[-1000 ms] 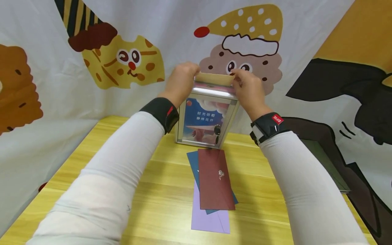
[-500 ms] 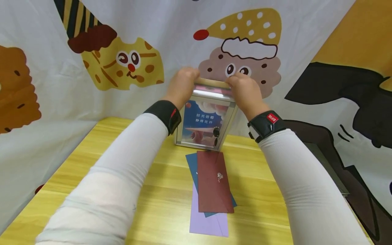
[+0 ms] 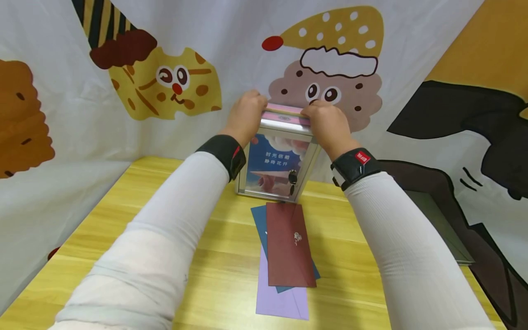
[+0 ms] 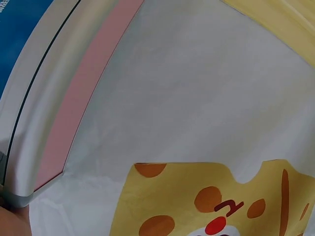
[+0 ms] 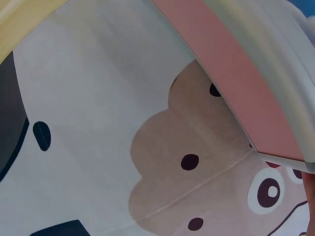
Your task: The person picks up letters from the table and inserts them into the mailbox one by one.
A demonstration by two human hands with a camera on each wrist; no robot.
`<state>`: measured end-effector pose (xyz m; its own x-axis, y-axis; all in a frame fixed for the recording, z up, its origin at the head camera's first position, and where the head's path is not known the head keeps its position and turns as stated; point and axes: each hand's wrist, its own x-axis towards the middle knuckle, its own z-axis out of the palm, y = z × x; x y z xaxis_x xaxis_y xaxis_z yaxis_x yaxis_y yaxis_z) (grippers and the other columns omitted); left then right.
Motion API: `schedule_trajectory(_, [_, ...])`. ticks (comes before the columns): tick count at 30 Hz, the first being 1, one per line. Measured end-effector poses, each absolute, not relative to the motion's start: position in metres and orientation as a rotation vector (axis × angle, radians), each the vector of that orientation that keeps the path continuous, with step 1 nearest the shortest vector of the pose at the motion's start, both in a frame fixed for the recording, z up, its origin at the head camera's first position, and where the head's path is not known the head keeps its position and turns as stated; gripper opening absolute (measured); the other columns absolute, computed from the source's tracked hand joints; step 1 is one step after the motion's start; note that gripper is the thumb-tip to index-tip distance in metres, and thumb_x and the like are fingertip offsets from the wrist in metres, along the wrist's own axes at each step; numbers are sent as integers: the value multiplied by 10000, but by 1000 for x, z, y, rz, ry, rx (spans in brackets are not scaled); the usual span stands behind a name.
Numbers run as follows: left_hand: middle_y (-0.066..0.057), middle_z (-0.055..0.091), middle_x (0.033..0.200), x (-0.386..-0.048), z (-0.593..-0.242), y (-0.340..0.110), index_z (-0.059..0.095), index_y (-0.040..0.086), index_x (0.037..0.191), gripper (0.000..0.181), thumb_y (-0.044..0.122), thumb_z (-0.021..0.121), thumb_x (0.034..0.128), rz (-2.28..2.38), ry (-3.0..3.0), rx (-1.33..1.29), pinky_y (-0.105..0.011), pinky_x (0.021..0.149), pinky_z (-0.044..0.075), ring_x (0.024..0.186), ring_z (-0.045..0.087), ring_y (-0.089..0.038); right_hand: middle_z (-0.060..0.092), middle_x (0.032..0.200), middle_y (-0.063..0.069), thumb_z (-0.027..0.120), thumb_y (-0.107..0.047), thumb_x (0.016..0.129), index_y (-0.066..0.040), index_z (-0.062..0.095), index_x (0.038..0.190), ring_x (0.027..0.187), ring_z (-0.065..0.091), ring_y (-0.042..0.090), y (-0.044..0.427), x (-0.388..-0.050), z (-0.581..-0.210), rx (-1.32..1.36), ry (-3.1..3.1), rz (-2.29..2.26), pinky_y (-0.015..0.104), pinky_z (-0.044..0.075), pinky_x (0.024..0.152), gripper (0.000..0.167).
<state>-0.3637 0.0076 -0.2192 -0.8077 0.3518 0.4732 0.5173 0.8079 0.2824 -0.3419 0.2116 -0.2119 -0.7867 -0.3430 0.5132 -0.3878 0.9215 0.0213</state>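
Atop the silver metal-framed box (image 3: 275, 158), the bare left hand (image 3: 246, 113) and right hand (image 3: 327, 123) pinch a thin tan paper piece (image 3: 285, 112), probably light and easily bent, best held at both ends.

- The box (image 3: 275, 158) stands upright, its clear front framed in silver over a blue-and-pink picture with white characters; a dark lock sits low on the right, and the top is pink.
- The tan envelope (image 3: 285, 111) sits in the slot in the box's top, only a thin edge showing.
- The left hand (image 3: 246, 115) and right hand (image 3: 329, 124) are at the edge's two ends; whether they pinch or merely press it is hard to tell.
- In front lies the maroon envelope (image 3: 289, 250), overlapping the slanted blue envelope (image 3: 259, 221) and the lilac envelope (image 3: 282, 304).
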Motion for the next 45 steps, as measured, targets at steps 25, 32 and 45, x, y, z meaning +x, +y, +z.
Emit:
schedule_trajectory(25, [-168, 642, 939, -277, -254, -36, 685, -53, 1017, 147, 52, 605, 953, -910, -2269, -610, -386, 811, 493, 906, 592, -299, 669, 972, 188, 587, 66, 925, 56, 712, 1038, 937, 618, 343, 249, -235, -263, 541, -2136, 353, 463, 519, 796, 169])
schedule_trajectory(32, [-132, 638, 878, -244, -318, -28, 686, -31, 968, 128, 83, 667, 913, -1075, -2537, -437, -379, 718, 507, 809, 594, -263, 646, 1079, 233, 723, 36, 830, 65, 660, 1148, 1003, 595, 402, 258, -175, -315, 399, -2350, 406, 514, 498, 818, 326])
schedule_trajectory(45, [-121, 642, 788, -218, -403, 63, 671, -4, 706, 412, 373, 829, 760, -950, -3087, -243, -388, 739, 517, 779, 607, -260, 276, 1476, 319, 821, -320, 775, 4, 345, 1473, 1307, 304, 523, 254, -120, -382, 13, -3106, 683, 635, 343, 986, 905])
